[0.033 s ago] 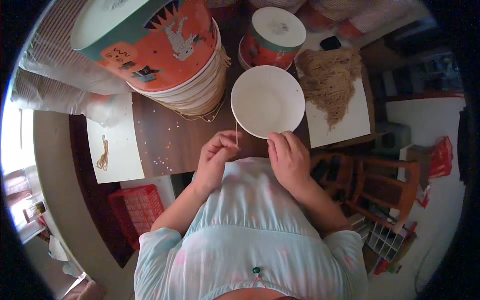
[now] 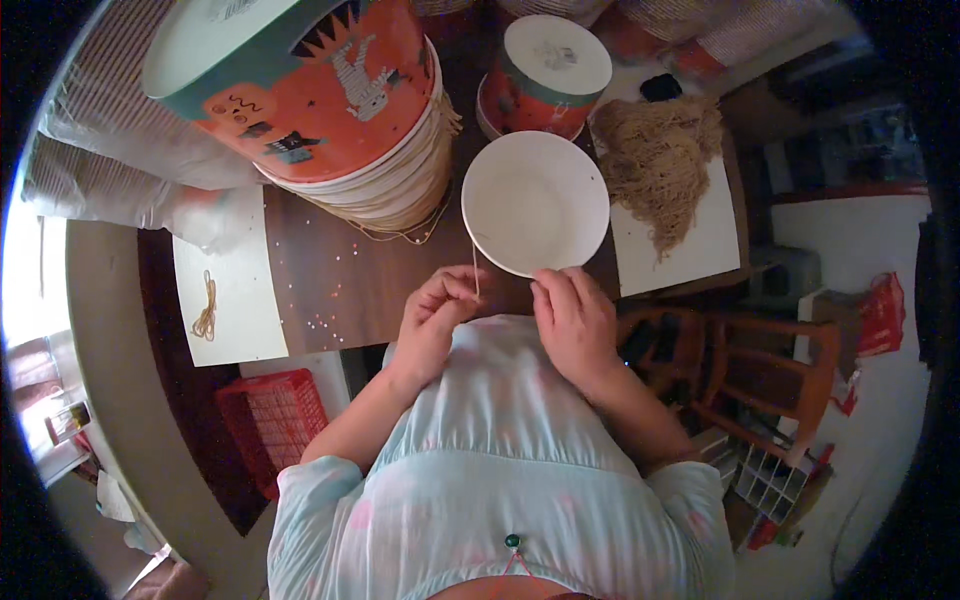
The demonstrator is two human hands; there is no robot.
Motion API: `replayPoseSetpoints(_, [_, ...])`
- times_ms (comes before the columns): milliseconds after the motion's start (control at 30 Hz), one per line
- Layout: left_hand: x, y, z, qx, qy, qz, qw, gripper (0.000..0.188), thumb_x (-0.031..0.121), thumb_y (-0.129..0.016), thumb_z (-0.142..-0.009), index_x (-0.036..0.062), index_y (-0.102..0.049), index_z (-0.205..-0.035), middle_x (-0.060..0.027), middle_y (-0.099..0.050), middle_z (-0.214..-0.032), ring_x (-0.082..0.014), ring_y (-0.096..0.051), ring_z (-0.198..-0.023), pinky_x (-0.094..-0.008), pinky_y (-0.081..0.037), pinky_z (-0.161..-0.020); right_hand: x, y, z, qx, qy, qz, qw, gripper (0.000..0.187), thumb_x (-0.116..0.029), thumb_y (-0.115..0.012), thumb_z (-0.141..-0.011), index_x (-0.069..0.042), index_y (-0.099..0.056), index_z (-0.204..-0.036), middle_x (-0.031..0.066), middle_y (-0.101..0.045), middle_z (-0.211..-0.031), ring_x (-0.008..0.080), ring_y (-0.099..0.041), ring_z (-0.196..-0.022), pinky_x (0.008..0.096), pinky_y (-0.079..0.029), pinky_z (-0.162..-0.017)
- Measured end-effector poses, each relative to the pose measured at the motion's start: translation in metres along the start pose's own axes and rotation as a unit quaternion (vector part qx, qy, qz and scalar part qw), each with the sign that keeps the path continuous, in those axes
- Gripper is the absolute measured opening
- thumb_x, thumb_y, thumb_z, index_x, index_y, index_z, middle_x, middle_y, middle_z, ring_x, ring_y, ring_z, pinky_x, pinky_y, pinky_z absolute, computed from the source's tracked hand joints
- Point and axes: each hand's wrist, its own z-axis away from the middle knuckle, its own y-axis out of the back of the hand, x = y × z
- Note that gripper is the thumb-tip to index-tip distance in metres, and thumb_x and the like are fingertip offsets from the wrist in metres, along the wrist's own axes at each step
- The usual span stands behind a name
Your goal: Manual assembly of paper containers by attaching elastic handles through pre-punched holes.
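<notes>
A white paper bucket [image 2: 535,205] stands near the table's front edge, its open mouth facing me. A thin pale cord [image 2: 476,268] runs down from the left side of its rim into the fingers of my left hand [image 2: 438,312], which are closed on it. My right hand [image 2: 573,315] pinches the near rim of the bucket between thumb and fingers. To the left rises a tall stack of orange and green printed buckets [image 2: 330,110], with many loops of cord [image 2: 400,195] hanging round its lower rims.
Behind the white bucket stands a smaller upturned printed bucket [image 2: 555,60]. A heap of tan cord [image 2: 660,160] lies on a white sheet at right. One tied cord bundle [image 2: 205,305] lies on white board at left. Below are a red crate [image 2: 275,420] and a wooden chair [image 2: 765,370].
My left hand has shifted very slightly to the right with the lower part of the cord. My right hand has edged slightly left along the rim.
</notes>
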Motion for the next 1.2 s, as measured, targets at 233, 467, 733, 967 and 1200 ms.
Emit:
replayPoseSetpoints(233, [-0.012, 0.004, 0.011, -0.062, -0.044, -0.071, 0.995, 0.006, 0.000, -0.055, -0.076, 0.0040, -0.058, -0.080, -0.0119, -0.050, -0.120, -0.0196, -0.050, -0.108, -0.0313, -0.038, -0.091, -0.020, -0.019, 0.017, -0.106, -0.161, -0.355, 0.915, 0.013, -0.014, -0.062, -0.083, -0.002, -0.060, -0.087, 0.0089, -0.060, -0.073, 0.0203, -0.058, -0.064, 0.0317, -0.047, -0.058])
replayPoseSetpoints(467, [-0.017, 0.005, 0.008, -0.105, -0.027, 0.082, 0.991, 0.014, 0.004, -0.054, -0.077, 0.0062, -0.053, -0.091, -0.0156, -0.052, -0.121, -0.0229, -0.052, -0.108, -0.0353, -0.040, -0.093, -0.024, -0.023, 0.006, -0.139, -0.244, -0.462, 0.841, 0.020, -0.019, -0.061, -0.085, 0.001, -0.063, -0.091, 0.0080, -0.065, -0.077, 0.0115, -0.059, -0.067, 0.0258, -0.048, -0.061])
replayPoseSetpoints(733, [-0.006, -0.014, -0.002, -0.010, 0.051, 0.077, 0.996, 0.030, -0.003, -0.052, -0.079, 0.0051, -0.047, -0.107, -0.0087, -0.060, -0.102, -0.0127, -0.056, -0.092, -0.0274, -0.045, -0.083, -0.022, -0.038, 0.019, -0.129, -0.149, -0.329, 0.923, 0.015, -0.007, -0.061, -0.082, -0.002, -0.064, -0.096, 0.0093, -0.065, -0.089, 0.0157, -0.062, -0.076, 0.0252, -0.048, -0.066])
replayPoseSetpoints(967, [0.001, 0.006, -0.002, -0.039, -0.003, -0.037, 0.999, 0.042, -0.005, -0.055, -0.075, 0.0017, -0.048, -0.116, -0.0014, -0.055, -0.087, -0.0082, -0.052, -0.082, -0.0226, -0.045, -0.076, -0.024, -0.023, 0.011, -0.046, -0.043, -0.162, 0.985, 0.012, -0.009, -0.065, -0.075, -0.004, -0.064, -0.086, 0.0113, -0.059, -0.080, 0.0289, -0.058, -0.077, 0.0401, -0.046, -0.068])
replayPoseSetpoints(1200, [0.004, 0.004, -0.001, -0.079, 0.029, -0.196, 0.977, 0.034, -0.004, -0.059, -0.073, 0.0009, -0.056, -0.107, -0.0018, -0.054, -0.087, -0.0072, -0.053, -0.076, -0.0247, -0.046, -0.066, -0.027, -0.018, 0.009, -0.057, -0.100, -0.255, 0.960, 0.009, -0.011, -0.065, -0.077, -0.003, -0.061, -0.081, 0.0124, -0.057, -0.076, 0.0303, -0.058, -0.070, 0.0382, -0.047, -0.061])
